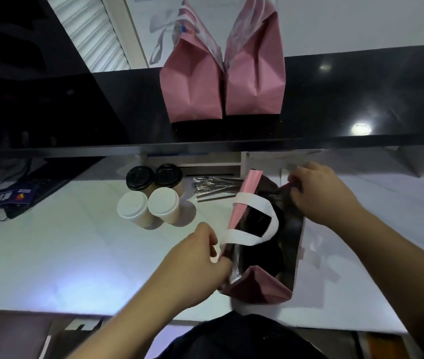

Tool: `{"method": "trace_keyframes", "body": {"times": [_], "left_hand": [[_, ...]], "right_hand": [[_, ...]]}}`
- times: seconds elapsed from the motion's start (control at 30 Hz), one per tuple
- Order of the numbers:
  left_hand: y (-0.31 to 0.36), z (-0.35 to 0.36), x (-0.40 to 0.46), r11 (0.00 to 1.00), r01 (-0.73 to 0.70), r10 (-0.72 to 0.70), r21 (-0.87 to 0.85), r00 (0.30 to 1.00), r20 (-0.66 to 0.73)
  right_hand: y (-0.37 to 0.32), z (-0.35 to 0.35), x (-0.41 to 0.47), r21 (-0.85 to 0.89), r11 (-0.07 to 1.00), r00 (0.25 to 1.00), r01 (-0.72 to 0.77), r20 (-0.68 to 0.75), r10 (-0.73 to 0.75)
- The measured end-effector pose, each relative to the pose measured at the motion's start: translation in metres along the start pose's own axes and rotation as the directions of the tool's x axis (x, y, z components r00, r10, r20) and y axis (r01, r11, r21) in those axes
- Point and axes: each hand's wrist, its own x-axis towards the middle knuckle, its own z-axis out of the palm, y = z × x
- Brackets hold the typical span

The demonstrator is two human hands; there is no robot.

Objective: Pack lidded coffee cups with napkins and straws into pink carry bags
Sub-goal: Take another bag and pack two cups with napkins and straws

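An open pink carry bag (260, 288) stands on the white counter in front of me, its inside dark with black-lidded cups barely visible. My left hand (200, 260) pinches the bag's near-left rim by the white handle (247, 237). My right hand (319, 193) grips the far-right rim, holding the mouth apart. To the left stand two white-lidded cups (148, 206) and behind them two black-lidded cups (154, 177). A pile of wrapped straws (213, 187) lies behind the bag.
Two pink bags (221, 73) stand side by side on the raised black shelf (76, 112) at the back. A keyboard and cables (11, 195) lie at the left. The white counter (76, 255) ends at its near edge close to my body.
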Motion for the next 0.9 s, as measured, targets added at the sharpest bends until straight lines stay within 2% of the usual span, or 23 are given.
{"method": "trace_keyframes", "body": {"times": [0.1,0.2,0.33,0.47,0.6,0.7,0.83,0.9], "left_hand": [[-0.014,-0.004,0.005,1.000,-0.014,0.013,-0.008,0.991,-0.134],[-0.021,-0.012,0.023,0.998,-0.047,0.037,-0.032,0.963,-0.268],[-0.028,-0.026,0.054,0.993,-0.082,0.049,-0.082,0.937,-0.347],[-0.027,-0.036,0.078,0.987,-0.130,0.092,-0.092,0.938,-0.335],[-0.025,-0.038,0.093,0.938,-0.178,0.100,-0.297,0.960,-0.260],[-0.027,-0.035,0.103,0.907,-0.186,0.091,-0.378,0.963,-0.253],[-0.028,-0.034,0.110,0.868,-0.217,0.118,-0.447,0.964,-0.239],[-0.027,-0.035,0.112,0.856,-0.240,0.140,-0.457,0.960,-0.242]], "right_hand": [[0.006,-0.002,-0.003,0.014,0.999,0.999,-0.038,-0.013,0.038],[0.008,-0.005,-0.011,0.034,0.997,0.996,-0.075,0.047,0.073],[0.003,-0.006,-0.037,0.093,0.990,0.991,-0.102,0.094,0.093],[-0.012,-0.004,-0.070,0.152,0.981,0.984,-0.117,0.152,0.094],[-0.021,0.004,-0.095,0.162,0.975,0.974,-0.149,0.196,0.116],[-0.021,0.004,-0.099,0.173,0.969,0.967,-0.176,0.212,0.137],[-0.016,-0.004,-0.090,0.288,0.931,0.960,-0.224,0.228,0.160],[-0.003,-0.005,-0.074,0.382,0.873,0.949,-0.302,0.208,0.237]]}}
